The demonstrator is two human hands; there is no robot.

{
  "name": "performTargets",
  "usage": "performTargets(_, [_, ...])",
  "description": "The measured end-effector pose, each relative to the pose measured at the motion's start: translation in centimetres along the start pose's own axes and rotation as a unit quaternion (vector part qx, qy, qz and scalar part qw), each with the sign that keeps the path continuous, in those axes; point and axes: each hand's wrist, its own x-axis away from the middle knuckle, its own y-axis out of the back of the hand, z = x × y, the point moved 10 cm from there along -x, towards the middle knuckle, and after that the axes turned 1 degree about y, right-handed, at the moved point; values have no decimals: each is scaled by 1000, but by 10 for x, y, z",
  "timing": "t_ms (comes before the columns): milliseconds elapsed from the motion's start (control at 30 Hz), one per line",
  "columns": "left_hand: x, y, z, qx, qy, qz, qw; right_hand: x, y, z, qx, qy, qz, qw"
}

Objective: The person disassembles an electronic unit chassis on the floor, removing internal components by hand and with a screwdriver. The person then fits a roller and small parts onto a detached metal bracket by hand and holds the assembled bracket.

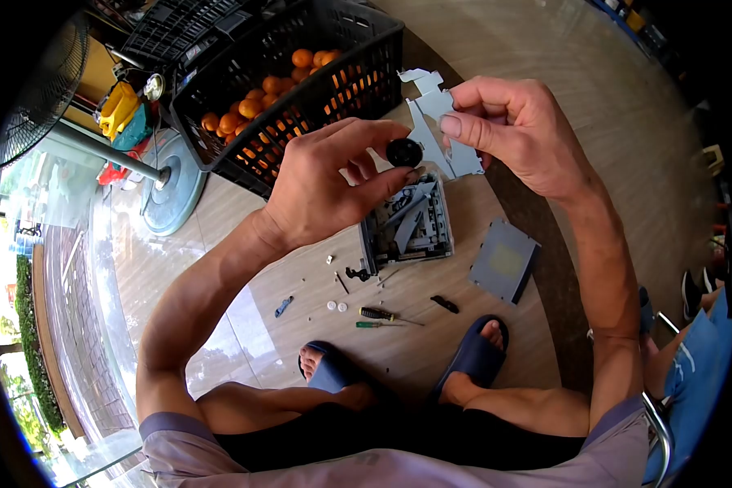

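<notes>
In my right hand (516, 134) a thin silver metal bracket (441, 114) with cut-out edges is pinched between thumb and fingers. My left hand (329, 175) grips a small black round disc (404, 152) at the bracket's left edge. Whether the disc is fixed to the bracket I cannot tell. Below both hands an opened disc drive (419, 220) lies on the floor, its inner parts exposed and partly covered by my left fingers. A flat grey metal cover (504, 260) rests to its right.
Two screwdrivers, one black-and-yellow (376, 313) and one green (368, 324), lie near my feet among small loose parts. A black crate (370, 41) of oranges stands ahead. A fan base (175, 183) is at left, and a person in blue (699, 366) at right.
</notes>
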Motion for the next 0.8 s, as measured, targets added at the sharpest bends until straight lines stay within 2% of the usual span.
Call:
performTargets(133, [-2, 2, 5, 23, 22, 6, 999, 2, 1, -2, 1, 6, -5, 1000])
performTargets(233, [-3, 1, 15, 74, 77, 23, 994, 2, 0, -1, 11, -4, 4, 1000])
performTargets(300, [-2, -7, 30, 324, 167, 27, 931, 3, 0, 3, 19, 5, 19, 1000])
performTargets(333, [-3, -6, 32, 340, 192, 42, 920, 3, -2, 5, 28, 14, 34, 999])
performTargets(433, [-7, -3, 27, 348, 140, 30, 927, 4, -5, 5, 18, -7, 47, 999])
performTargets(533, [-5, -5, 27, 341, 136, 31, 930, 6, -7, 10, 23, 28, 34, 999])
performTargets(800, [-4, -2, 23, 295, 117, 22, 948, 5, -11, 12, 58, 25, 33, 997])
